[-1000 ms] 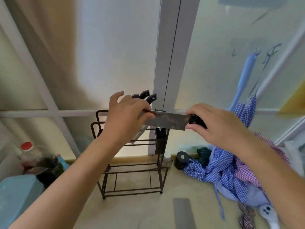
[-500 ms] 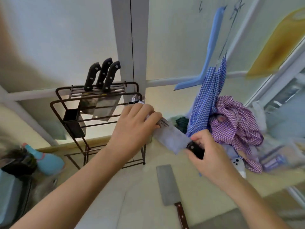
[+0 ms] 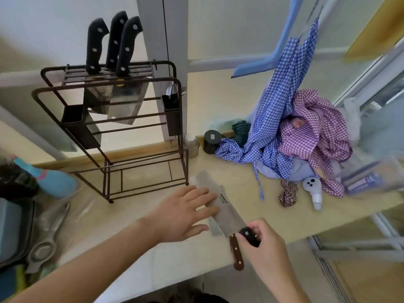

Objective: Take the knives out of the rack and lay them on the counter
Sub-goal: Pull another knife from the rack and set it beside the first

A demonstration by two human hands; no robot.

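Two cleavers were down on the counter [image 3: 251,193], the black-handled cleaver [image 3: 227,209] pinched at its handle by the right hand [image 3: 265,248], flattened by the spread left hand [image 3: 184,212], overlapping the brown-handled cleaver [image 3: 236,251]; three black-handled knives [image 3: 114,42] remained in the rack [image 3: 179,119].

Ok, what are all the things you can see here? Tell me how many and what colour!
knives in rack: three, black handles, standing in the top slots
rack: one, dark brown wire, on the counter
cleaver: one, black handle, lying over another knife
knife underneath: one, reddish-brown handle, at the counter's edge
counter: one, pale yellow
checked cloths: blue and pink, heaped at right
small jar: one, black, by the wall
left hand: flat on the cleaver blade
right hand: gripping the black handle
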